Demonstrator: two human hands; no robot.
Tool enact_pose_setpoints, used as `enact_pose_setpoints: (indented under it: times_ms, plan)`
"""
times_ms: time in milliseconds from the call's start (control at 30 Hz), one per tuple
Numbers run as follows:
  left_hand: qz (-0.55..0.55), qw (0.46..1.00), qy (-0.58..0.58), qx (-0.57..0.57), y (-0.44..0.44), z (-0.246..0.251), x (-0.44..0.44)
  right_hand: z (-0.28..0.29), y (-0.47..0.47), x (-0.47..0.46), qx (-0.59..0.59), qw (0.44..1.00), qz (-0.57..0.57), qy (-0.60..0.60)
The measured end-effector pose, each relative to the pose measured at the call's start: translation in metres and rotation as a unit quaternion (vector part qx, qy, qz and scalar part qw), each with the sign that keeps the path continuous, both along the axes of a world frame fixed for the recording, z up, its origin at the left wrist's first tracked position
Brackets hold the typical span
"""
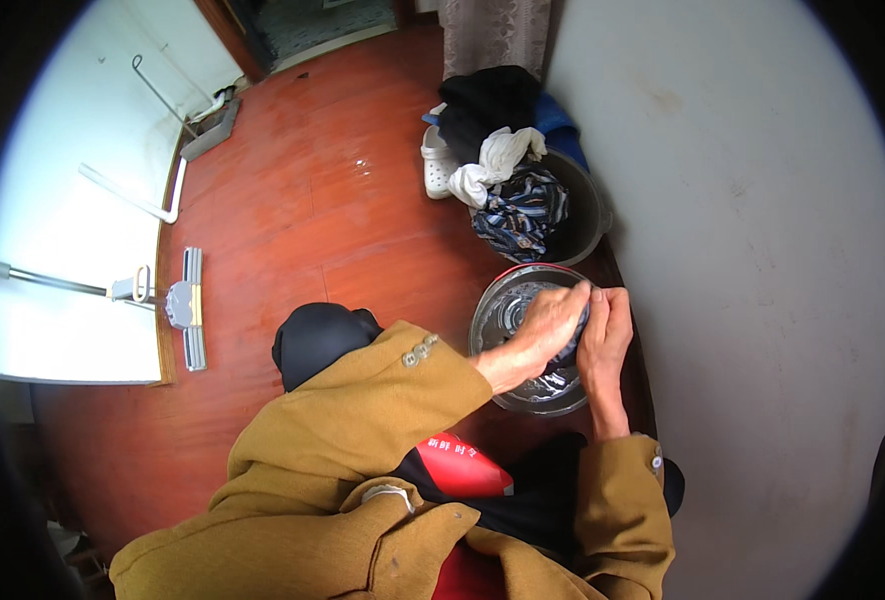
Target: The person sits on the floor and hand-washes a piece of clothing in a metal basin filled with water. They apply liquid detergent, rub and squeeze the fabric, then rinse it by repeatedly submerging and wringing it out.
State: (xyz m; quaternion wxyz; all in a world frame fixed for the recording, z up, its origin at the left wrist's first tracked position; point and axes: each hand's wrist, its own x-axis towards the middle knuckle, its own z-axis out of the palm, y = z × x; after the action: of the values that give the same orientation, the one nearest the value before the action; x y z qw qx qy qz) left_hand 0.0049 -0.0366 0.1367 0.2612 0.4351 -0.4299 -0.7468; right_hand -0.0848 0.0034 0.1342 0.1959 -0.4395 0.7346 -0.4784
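A round bucket point(480, 322) of water with suds stands before me near the wall. Over its right side, my left hand point(551, 322) and my right hand point(605, 330) are close together, fingers curled around a dark wet cloth point(571, 341). Most of the cloth is hidden behind my left hand and hangs into the bucket. My left forearm crosses the near rim, while my right wrist passes just outside it.
Beyond stands a second bucket point(596, 217) with patterned fabric point(525, 210), white cloth point(499, 161) and black cloth point(491, 105) at its side. A white clog point(438, 161) is beside them. A sponge mop point(184, 304) and a long-handled dustpan point(214, 135) are at left. The wall point(742, 262) rises close on the right.
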Motion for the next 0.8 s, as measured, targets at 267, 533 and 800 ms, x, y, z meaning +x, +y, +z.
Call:
enact_pose_setpoints:
  times_ms: [267, 533, 800]
  plan:
    - [-0.023, 0.999, 0.032, -0.014, -0.002, 0.000, -0.002, -0.006, 0.001, -0.004, -0.042, 0.999, -0.011, 0.006]
    - [-0.048, 0.997, 0.028, -0.057, 0.001, -0.003, 0.000, -0.002, 0.007, -0.002, -0.043, 0.999, -0.003, -0.025]
    - [-0.058, 0.998, 0.010, -0.036, 0.001, 0.005, 0.004, 0.001, 0.009, 0.000, -0.057, 0.996, -0.008, -0.069]
